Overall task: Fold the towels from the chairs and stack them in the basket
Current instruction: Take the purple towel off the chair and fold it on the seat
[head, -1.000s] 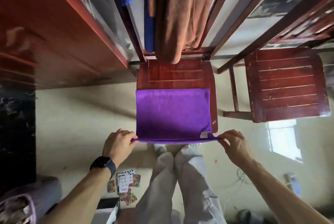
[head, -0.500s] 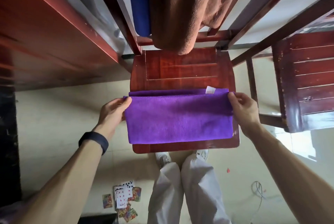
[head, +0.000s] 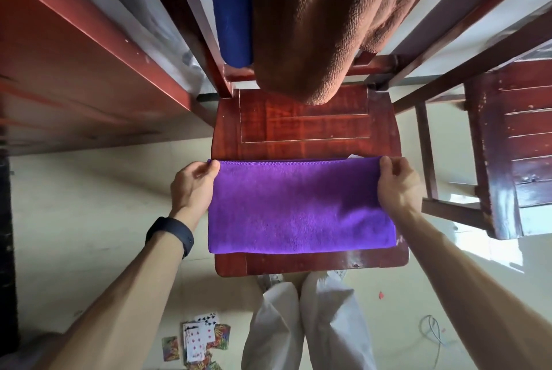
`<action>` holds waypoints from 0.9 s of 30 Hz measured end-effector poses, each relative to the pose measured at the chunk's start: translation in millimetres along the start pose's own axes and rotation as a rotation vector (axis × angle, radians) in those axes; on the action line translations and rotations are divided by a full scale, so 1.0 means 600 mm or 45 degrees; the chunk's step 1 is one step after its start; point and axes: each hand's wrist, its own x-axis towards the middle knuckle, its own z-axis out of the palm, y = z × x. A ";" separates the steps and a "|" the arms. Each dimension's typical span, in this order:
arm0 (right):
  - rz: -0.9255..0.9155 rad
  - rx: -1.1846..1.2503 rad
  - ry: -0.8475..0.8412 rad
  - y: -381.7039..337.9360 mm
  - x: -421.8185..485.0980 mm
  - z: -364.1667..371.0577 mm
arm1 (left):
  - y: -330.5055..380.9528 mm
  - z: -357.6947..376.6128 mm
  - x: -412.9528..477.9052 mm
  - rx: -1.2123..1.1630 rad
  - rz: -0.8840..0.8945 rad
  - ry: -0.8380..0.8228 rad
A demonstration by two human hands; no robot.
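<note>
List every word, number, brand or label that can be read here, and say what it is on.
No text reads clearly anywhere.
Playing cards: red diamond and black spade pips show; corner numbers too small to read.
White tag at the purple towel's far edge: mostly hidden, nothing legible.
Black wristband: dark face, no digits showing.

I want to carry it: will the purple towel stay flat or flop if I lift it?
Probably flop: the purple towel lies folded on the chair seat, left hand and right hand each pinching a far corner. It would likely droop like the brown towel hanging limp above. It looks light and fuzzy, so hardly slippery.
</note>
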 end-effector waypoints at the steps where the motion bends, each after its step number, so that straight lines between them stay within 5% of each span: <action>1: -0.001 -0.019 0.010 0.000 0.001 0.003 | 0.002 0.004 0.000 0.032 0.009 0.024; 10: -0.100 -0.155 0.153 0.007 0.000 0.034 | 0.011 0.031 -0.022 0.511 0.131 0.234; 15: -0.297 -0.261 0.331 0.018 -0.015 0.023 | -0.003 0.031 -0.042 0.808 0.561 0.418; 17: -0.566 -0.363 0.360 0.013 -0.038 0.022 | -0.005 0.039 -0.061 0.946 0.889 0.449; 19: -0.876 -0.439 0.301 0.008 -0.077 0.040 | -0.010 0.067 -0.097 0.973 1.122 0.267; 21: -1.103 -0.555 0.074 0.017 -0.121 0.079 | -0.031 0.106 -0.136 1.039 1.097 0.046; 24: -1.265 -0.799 -0.179 0.046 -0.118 0.112 | -0.070 0.139 -0.141 1.107 0.870 0.022; 27: -1.022 -0.845 -0.062 0.063 -0.049 0.092 | -0.082 0.141 -0.115 1.121 0.824 0.065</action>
